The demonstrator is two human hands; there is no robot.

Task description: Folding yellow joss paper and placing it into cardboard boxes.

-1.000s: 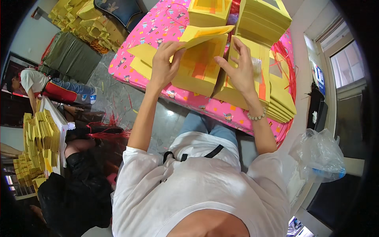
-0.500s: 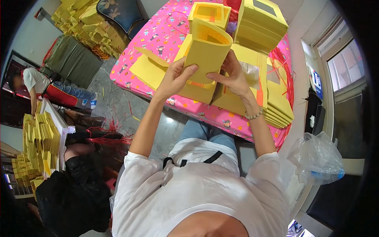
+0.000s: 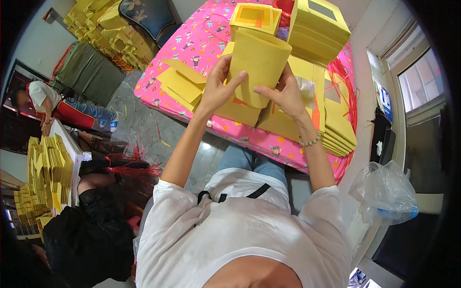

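Observation:
A yellow paper sleeve (image 3: 258,67), bent into a flattened tube, is held above the bed between my two hands. My left hand (image 3: 222,85) grips its left side with the thumb across the front. On its right side my right hand (image 3: 283,92) closes in the same way, thumb on the front and fingers hidden behind. Below lie folded yellow card pieces (image 3: 180,85) to the left and a yellow stack with clear windows (image 3: 331,120) to the right. Just beyond the sleeve stands a pile of yellow pieces with an orange window (image 3: 254,16).
A pink patterned bed (image 3: 192,38) carries the stacks, with a tall yellow stack (image 3: 319,33) at the back right and red strings (image 3: 346,86) beside it. To the left, people are near a white table (image 3: 72,144) with yellow bundles (image 3: 50,168). A plastic bag (image 3: 386,192) hangs right.
The sleeve has tilted so its front faces me more and its opening shows less. Both hands keep hold of it. At far left, a person's arm has shifted.

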